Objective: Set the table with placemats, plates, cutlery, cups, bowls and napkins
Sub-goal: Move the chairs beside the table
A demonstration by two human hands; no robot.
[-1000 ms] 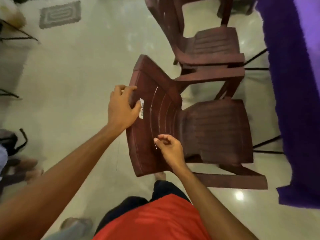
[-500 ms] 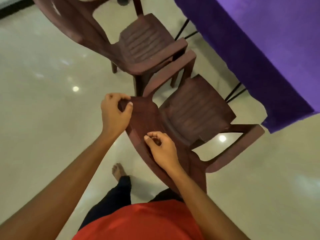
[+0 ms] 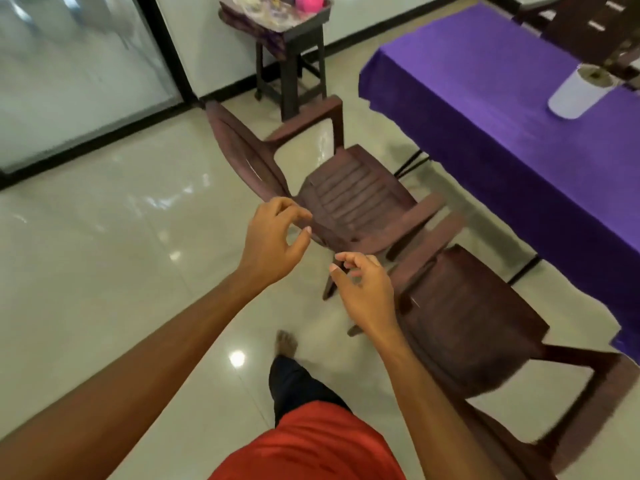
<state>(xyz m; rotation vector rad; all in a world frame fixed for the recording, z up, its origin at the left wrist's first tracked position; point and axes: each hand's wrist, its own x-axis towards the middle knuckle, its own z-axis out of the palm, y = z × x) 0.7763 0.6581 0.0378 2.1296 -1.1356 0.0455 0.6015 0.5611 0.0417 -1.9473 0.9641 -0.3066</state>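
Both half-curled, empty: left hand (image 3: 272, 245), right hand (image 3: 369, 294).

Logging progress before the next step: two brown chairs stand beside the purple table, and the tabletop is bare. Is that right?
Not quite: the tabletop is not bare. The head view shows a white container standing on the table. The rest holds: the far chair and the near chair, both brown, stand beside the purple table.

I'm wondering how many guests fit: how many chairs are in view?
3. The far chair stands by the purple table; the near chair beside it, nearer the person; a third chair, partly cut off, beyond the table. Others may be hidden.
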